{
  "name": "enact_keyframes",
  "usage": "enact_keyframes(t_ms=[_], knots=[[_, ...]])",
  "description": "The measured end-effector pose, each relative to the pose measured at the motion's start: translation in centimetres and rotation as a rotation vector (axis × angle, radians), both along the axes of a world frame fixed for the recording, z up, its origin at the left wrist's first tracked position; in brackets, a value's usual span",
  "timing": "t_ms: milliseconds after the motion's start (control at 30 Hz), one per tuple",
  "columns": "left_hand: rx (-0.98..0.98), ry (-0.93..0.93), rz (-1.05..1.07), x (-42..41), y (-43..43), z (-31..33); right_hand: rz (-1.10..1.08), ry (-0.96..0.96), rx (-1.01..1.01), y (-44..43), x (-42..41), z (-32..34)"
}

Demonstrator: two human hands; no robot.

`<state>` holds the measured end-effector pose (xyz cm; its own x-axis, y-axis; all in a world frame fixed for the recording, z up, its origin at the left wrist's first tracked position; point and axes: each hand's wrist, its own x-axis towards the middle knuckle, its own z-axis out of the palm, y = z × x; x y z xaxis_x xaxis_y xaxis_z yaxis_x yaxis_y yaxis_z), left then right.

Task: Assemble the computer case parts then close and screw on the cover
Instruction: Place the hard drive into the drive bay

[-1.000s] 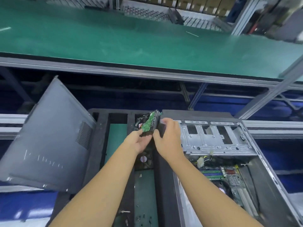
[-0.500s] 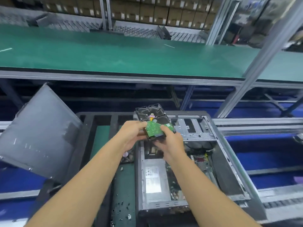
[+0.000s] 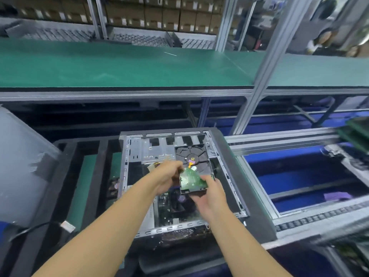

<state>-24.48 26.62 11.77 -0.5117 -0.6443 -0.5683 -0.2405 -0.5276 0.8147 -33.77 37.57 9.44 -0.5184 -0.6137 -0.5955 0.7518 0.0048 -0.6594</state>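
Bare shiny metal case [image 3: 185, 226]; matt green bench mat [image 3: 119, 64]

Black slatted pallet [image 3: 97, 176] is carrying the open computer case [image 3: 155, 150] at 3 o'clock; grey side cover [image 3: 20, 166] is leaning at 9 o'clock.

A long green table [image 3: 119, 66] runs across at 12 o'clock. Brown boxes [image 3: 159, 17] sit on shelves behind it. A grey metal post [image 3: 268, 62] stands at 1 o'clock.

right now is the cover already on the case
No, the case lies open with its inside showing, and the cover leans apart from it at the left.
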Motion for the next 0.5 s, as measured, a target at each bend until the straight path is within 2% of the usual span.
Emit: enact_keyframes(t_ms=[167, 300, 500], knots=[[0.172, -0.033, -0.081, -0.8, 2.1, -1.0, 0.019, -0.097, 0.038, 1.7, -0.5, -0.3], [0.224, 0.001, -0.048, -1.1, 2.8, -2.2, 0.050, -0.144, 0.070, 2.6, -1.3, -1.0], [0.233, 0.050, -0.011, -1.7, 3.0, -3.5, 0.066, -0.107, 0.141, 2.6, -2.7, -1.6]])
